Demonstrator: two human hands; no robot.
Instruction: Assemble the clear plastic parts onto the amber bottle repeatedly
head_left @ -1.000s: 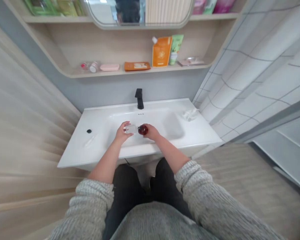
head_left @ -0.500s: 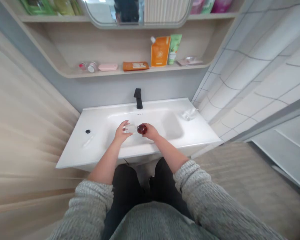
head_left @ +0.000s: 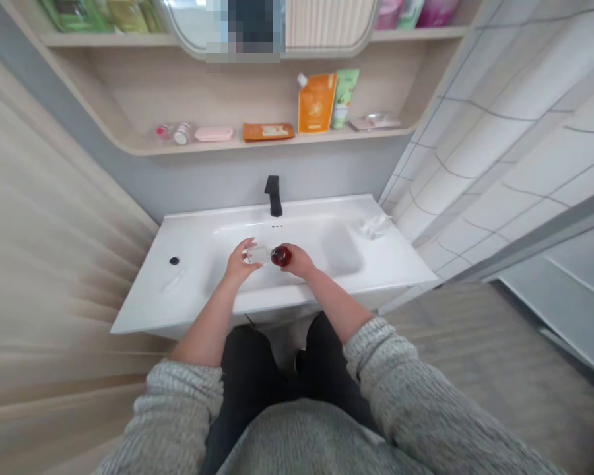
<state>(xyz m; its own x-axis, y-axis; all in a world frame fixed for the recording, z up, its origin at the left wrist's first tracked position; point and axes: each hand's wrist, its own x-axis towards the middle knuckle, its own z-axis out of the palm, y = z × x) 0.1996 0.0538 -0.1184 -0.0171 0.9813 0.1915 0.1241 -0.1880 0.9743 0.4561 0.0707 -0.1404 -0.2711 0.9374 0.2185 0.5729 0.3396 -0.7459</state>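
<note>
– Bathroom tiles (head_left: 499,152) are covering the wall on your right, and a white washbasin (head_left: 297,297) is standing below a wooden shelf (head_left: 228,142). Where are your hands working, please?

– You are holding them close together above the middle of the bowl (head_left: 277,285). Your left hand (head_left: 238,262) is closing around a clear piece (head_left: 258,254), and your right hand (head_left: 297,260) is closing around a dark red bottle (head_left: 281,256).

– How wide is the grip?

– It is narrow on both sides, because each hand is wrapping closely around its thing. The two things are meeting between your hands, but I cannot tell if they are joined or only touching.

– How are they handling, do you think?

– The bottle is looking round and smooth, so I judge it is slippery when wet, and perhaps heavy if it is full. Taking hold around the whole bottle, not at its narrow end, is looking safest. The clear piece is looking small and stiff. I cannot tell if it is glass or plastic, so you are better treating it as fragile.

– And around the basin?

– Hard white surface is lying under your hands, so it is giving no soft landing. A black tap (head_left: 274,196) is standing at the back, and a crumpled plastic wrap (head_left: 376,226) is lying at the right corner. An orange pouch (head_left: 317,102) and a green tube (head_left: 345,97) are standing on the shelf.
</note>
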